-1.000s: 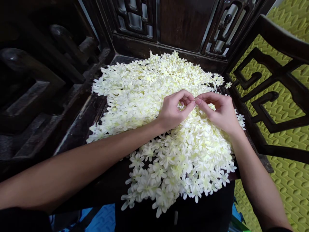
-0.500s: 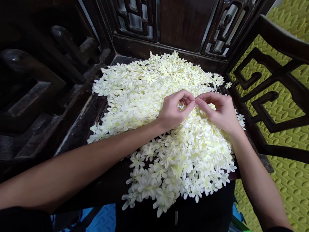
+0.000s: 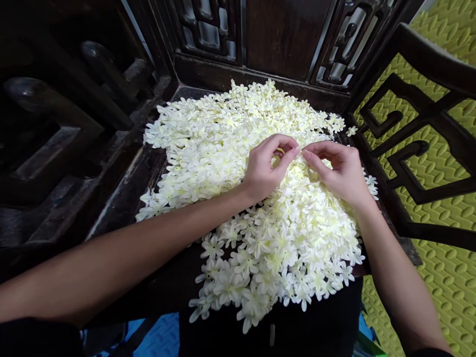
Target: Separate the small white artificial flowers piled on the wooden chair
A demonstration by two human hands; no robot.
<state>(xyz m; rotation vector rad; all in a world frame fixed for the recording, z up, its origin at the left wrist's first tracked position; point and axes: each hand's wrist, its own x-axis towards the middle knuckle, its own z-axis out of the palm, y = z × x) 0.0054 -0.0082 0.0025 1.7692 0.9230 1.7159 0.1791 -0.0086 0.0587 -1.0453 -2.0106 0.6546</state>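
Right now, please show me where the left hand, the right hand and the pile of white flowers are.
left hand point(image 3: 265, 171), head view, on the back of the hand.
right hand point(image 3: 344, 173), head view, on the back of the hand.
pile of white flowers point(image 3: 208, 148), head view, on the flowers left of the hands.

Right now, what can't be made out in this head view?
- What the left hand and right hand pinch: covered by their own fingertips.
- Seat of the dark wooden chair: mostly buried under the pile of white flowers.
- Chair back: cut off by the top edge.
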